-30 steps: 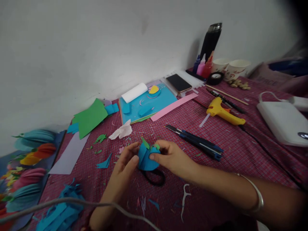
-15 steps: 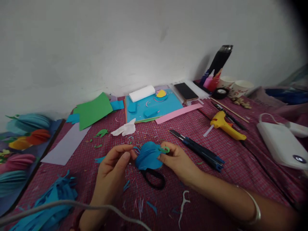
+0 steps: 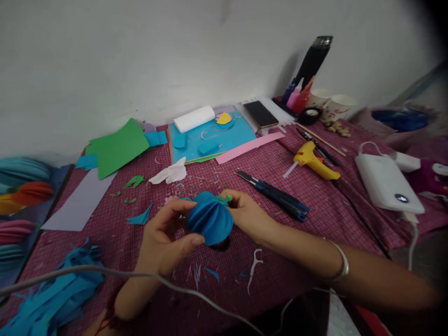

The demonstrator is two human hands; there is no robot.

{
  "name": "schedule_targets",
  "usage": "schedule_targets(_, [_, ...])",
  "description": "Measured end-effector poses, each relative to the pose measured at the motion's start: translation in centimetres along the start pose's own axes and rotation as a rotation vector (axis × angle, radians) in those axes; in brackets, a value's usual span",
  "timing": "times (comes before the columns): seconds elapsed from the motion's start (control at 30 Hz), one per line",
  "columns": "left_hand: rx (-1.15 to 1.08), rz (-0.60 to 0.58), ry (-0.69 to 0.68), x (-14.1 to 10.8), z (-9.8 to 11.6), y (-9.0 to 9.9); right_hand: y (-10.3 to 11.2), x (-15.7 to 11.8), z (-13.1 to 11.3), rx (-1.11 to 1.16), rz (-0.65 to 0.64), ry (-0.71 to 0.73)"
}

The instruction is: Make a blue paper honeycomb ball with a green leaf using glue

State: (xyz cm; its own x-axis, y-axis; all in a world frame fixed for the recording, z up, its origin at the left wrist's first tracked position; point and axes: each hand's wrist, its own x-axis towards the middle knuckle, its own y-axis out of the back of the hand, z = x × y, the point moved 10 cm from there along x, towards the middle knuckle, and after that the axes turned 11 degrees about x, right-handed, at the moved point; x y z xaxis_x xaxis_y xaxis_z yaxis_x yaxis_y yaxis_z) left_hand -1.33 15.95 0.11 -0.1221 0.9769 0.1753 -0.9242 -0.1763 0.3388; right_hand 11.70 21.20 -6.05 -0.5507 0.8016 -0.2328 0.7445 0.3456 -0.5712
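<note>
A blue paper ball (image 3: pixel 210 219) of many folded leaves, with a small green paper strip (image 3: pixel 224 199) at its upper right, is held up between my hands. My left hand (image 3: pixel 166 233) grips its left side, thumb below and fingers above. On the right, my right hand (image 3: pixel 247 212) pinches the ball near the green strip; its fingertips are partly hidden behind the paper. Beneath the ball a dark handle (image 3: pixel 222 244) lies on the cloth, mostly covered. A white floss pick (image 3: pixel 255 268) is on the cloth nearer to me.
A utility knife (image 3: pixel 275 195) and a yellow glue gun (image 3: pixel 311 161) lie to the right, beside a white power bank (image 3: pixel 388 182). Blue paper strips (image 3: pixel 63 294) are heaped at left. A grey cable (image 3: pixel 129 274) crosses the foreground. Green paper (image 3: pixel 121 149) lies at the back left.
The ball has turned, so its fanned folds now face me. My left hand has closed onto its left side, where before its fingers were at the edge. The view has shifted.
</note>
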Motion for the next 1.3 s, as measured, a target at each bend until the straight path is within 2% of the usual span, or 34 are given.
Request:
schedule_targets(0.13, [0.280, 0.014, -0.223, -0.5, 2.2, -0.3, 0.2, 0.3, 0.7, 0.005, 0.007, -0.042])
schedule_targets(0.27, [0.575, 0.023, -0.511, -1.6, 4.6, -2.0, 0.1, 0.2, 1.3, 0.060, -0.001, -0.105])
schedule_targets(0.33, [0.628, 0.038, -0.582, -2.0, 4.9, -2.5, -0.1, 0.0, 1.4, 0.064, -0.012, -0.137])
schedule_targets(0.43, [0.573, 0.062, -0.549, -1.8, 4.4, -2.1, -0.3, -0.2, 1.5, 0.044, -0.016, -0.178])
schedule_targets(0.57, [0.385, 0.059, -0.369, -1.1, 2.9, -1.1, -0.6, -0.2, 1.1, 0.016, -0.034, -0.169])
schedule_targets(0.67, [0.256, 0.087, -0.280, -0.9, 2.5, -0.4, -1.0, -0.2, 0.5, -0.028, -0.061, -0.119])
schedule_targets(0.83, [0.176, 0.132, -0.210, -0.9, 3.0, 0.1, -1.6, -0.7, -0.6, -0.097, -0.050, -0.055])
schedule_targets(0.97, [0.129, 0.168, -0.203, -0.7, 3.0, 0.7, -2.5, -1.5, -2.1, -0.131, -0.051, 0.047])
schedule_targets(1.03, [0.168, 0.165, -0.230, -0.7, 3.1, 0.9, -2.7, -2.0, -2.6, -0.155, -0.048, 0.090])
schedule_targets(1.2, [0.551, 0.222, -0.417, -2.5, 4.5, 1.3, -2.9, -3.1, -2.4, -0.280, -0.017, 0.125])
schedule_targets(1.3, [0.537, 0.230, -0.354, -3.9, 4.1, 1.3, -3.6, -4.1, -2.0, -0.343, -0.042, 0.144])
